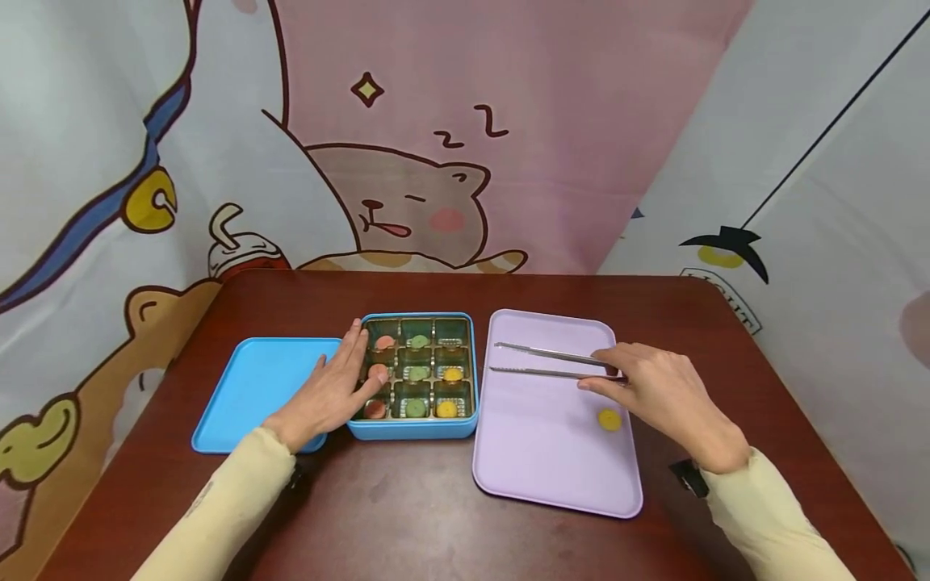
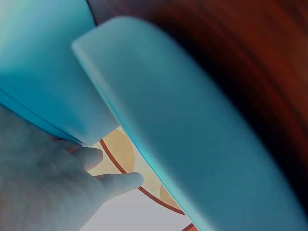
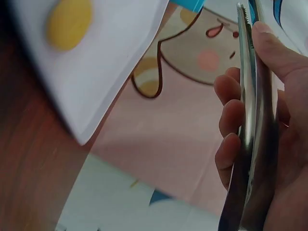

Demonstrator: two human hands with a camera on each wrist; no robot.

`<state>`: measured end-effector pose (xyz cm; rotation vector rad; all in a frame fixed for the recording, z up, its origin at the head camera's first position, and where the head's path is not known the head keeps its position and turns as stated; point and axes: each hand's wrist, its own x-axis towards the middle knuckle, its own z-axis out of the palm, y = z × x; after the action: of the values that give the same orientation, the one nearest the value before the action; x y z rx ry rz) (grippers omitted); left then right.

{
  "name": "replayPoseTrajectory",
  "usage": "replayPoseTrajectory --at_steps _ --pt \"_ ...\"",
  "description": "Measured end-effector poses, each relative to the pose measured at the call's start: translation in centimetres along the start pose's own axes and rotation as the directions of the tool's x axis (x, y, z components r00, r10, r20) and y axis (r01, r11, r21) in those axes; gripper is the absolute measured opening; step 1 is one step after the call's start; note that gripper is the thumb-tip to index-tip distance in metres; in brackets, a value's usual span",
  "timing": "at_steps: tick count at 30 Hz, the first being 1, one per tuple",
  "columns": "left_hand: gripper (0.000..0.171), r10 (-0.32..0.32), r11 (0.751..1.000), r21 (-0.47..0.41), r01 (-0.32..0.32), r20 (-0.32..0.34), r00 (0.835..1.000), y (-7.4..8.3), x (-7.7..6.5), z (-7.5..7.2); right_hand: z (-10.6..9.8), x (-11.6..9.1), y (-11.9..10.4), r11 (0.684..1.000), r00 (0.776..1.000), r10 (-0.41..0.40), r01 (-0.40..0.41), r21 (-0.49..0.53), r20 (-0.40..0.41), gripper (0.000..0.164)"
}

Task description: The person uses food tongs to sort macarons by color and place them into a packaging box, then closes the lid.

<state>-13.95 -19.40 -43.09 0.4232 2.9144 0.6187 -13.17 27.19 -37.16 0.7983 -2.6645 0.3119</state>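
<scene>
My left hand [image 1: 336,386] rests against the left side of a blue box [image 1: 414,431], its fingers extended along the rim and the thumb reaching over the front left compartments. A gold divider splits the box into small square compartments. Pink discs [image 1: 384,343] lie in the left column, green discs [image 1: 416,373] in the middle one, and yellow discs [image 1: 446,409] in the front two of the right column. With my right hand [image 1: 657,387] I grip metal tongs [image 3: 250,120], their tips apart above a lilac tray [image 1: 552,476]. A single yellow disc [image 1: 609,420] lies on that tray near its right edge.
A flat blue lid [image 1: 254,395] lies left of the box, partly behind my left forearm. Everything stands on a dark reddish-brown table [image 1: 407,516]. A printed cloth [image 1: 567,121] with cartoon animals hangs behind the table and at both sides.
</scene>
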Motion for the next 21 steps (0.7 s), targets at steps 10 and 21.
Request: replayPoseTrajectory --at_steps 10,21 --pt "0.086 0.001 1.0 -0.006 -0.001 0.012 1.0 0.0 0.0 -0.2 -1.9 -6.3 2.8 0.992 0.992 0.12 -0.121 -0.035 -0.037 0.04" --pt "0.085 0.012 1.0 -0.003 -0.012 0.022 1.0 0.0 0.0 -0.3 -2.6 -10.7 5.4 0.973 0.975 0.221 -0.221 -0.062 0.003 0.045"
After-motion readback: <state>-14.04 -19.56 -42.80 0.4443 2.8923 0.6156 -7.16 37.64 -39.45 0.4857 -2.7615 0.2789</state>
